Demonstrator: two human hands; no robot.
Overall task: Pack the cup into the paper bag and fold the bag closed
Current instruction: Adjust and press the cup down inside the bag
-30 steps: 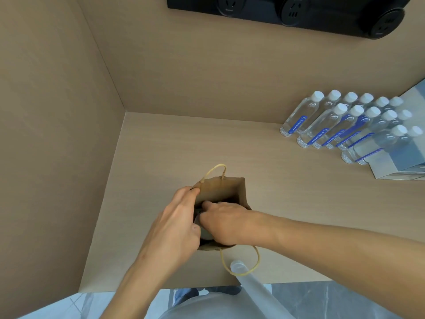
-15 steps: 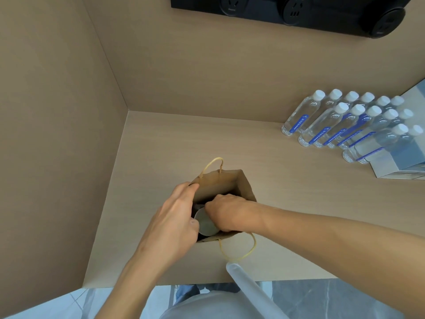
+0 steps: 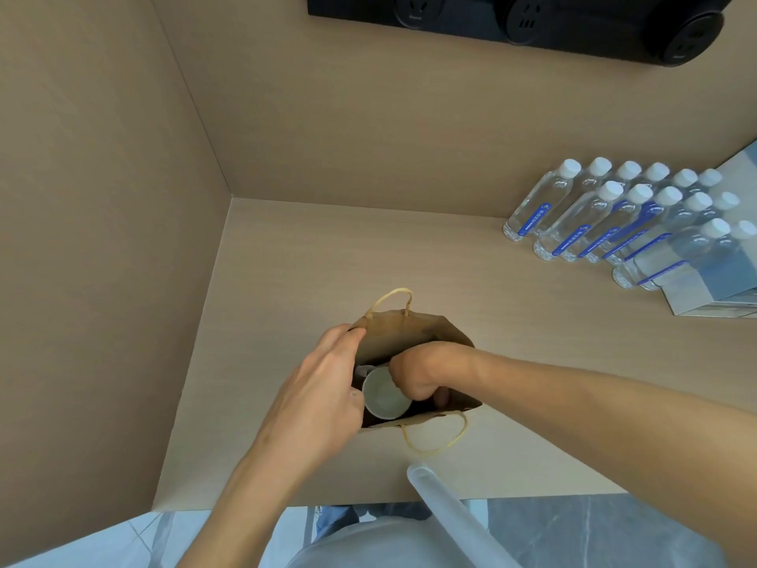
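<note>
A brown paper bag (image 3: 409, 330) with twine handles stands open on the wooden counter near its front edge. A pale cup (image 3: 385, 395) sits inside the bag, its round mouth facing up. My right hand (image 3: 426, 373) reaches into the bag from the right, fingers curled around the cup's right side. My left hand (image 3: 323, 387) grips the bag's left wall, fingertips on the far-left corner of the rim. The cup's lower body is hidden in the dark of the bag.
Several clear water bottles (image 3: 614, 219) with white caps and blue labels stand at the back right beside a pale box (image 3: 712, 289). Wooden walls close the left and back. A black socket strip (image 3: 532, 18) hangs above. A translucent tube (image 3: 446, 510) pokes up by the counter's front edge.
My right hand has sunk deeper into the bag with the cup, and the cup's open mouth now shows. The bag mouth has spread wider. My left hand stays on the left rim.
</note>
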